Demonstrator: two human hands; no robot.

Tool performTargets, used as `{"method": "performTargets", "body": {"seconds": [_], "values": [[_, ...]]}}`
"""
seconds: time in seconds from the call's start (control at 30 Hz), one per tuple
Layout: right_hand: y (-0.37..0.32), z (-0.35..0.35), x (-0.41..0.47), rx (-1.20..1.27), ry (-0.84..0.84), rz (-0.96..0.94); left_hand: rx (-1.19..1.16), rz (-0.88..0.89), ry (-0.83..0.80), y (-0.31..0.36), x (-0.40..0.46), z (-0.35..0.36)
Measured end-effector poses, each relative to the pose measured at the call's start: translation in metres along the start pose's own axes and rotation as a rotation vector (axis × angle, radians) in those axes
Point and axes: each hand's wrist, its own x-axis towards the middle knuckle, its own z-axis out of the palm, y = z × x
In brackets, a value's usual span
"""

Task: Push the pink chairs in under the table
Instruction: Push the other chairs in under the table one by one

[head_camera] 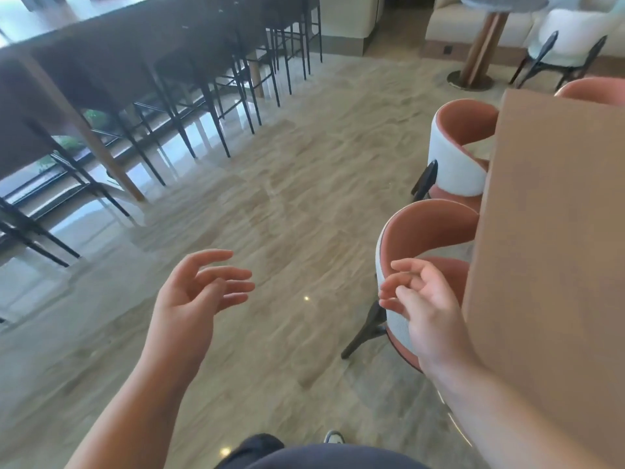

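Two pink chairs with white outer backs stand along the left edge of the light wooden table (548,252). The near chair (429,228) and the far chair (463,130) both have their seats tucked partly under the tabletop. A third pink chair back (595,91) shows beyond the table's far end. My right hand (422,309) hovers in front of the near chair's back with loosely curled fingers, holding nothing. My left hand (199,289) is raised over the floor, fingers relaxed and spread, away from any chair.
A long dark counter with several black-legged bar stools (209,82) runs along the left. A round table on a wooden pedestal (483,45) and a white chair (571,42) stand at the back right. Glossy stone floor (287,198) lies between counter and table.
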Motion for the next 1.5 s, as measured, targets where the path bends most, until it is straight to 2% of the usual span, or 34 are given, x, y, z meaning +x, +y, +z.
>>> {"method": "performTargets", "body": {"seconds": [0.13, 0.3, 0.5, 0.63, 0.83, 1.0, 1.13, 1.23, 1.33, 1.5], "values": [[0.004, 0.028, 0.052, -0.04, 0.023, 0.016, -0.036, -0.063, -0.041, -0.017, 0.077, 0.003], [0.014, 0.072, 0.131, -0.045, 0.174, 0.034, -0.036, -0.057, -0.15, -0.027, 0.199, 0.003], [0.013, 0.163, 0.231, -0.081, 0.313, 0.019, -0.027, -0.059, -0.319, -0.012, 0.358, 0.011], [0.007, 0.19, 0.279, -0.112, 0.402, 0.004, -0.002, -0.069, -0.428, -0.002, 0.441, 0.037], [0.002, 0.156, 0.33, -0.075, 0.651, 0.023, 0.014, -0.067, -0.656, -0.001, 0.514, 0.12], [0.008, 0.1, 0.369, -0.053, 0.839, 0.015, 0.049, -0.002, -0.858, 0.0, 0.563, 0.23], [0.023, 0.051, 0.41, 0.037, 0.945, 0.082, 0.142, 0.045, -0.999, 0.003, 0.595, 0.325], [0.033, 0.021, 0.442, 0.149, 1.038, 0.17, 0.231, 0.031, -1.118, 0.005, 0.611, 0.385], [0.04, -0.001, 0.462, 0.161, 1.109, 0.236, 0.298, 0.051, -1.227, 0.006, 0.622, 0.439], [0.039, -0.025, 0.472, 0.2, 1.281, 0.235, 0.334, -0.043, -1.371, -0.007, 0.622, 0.514]]}}
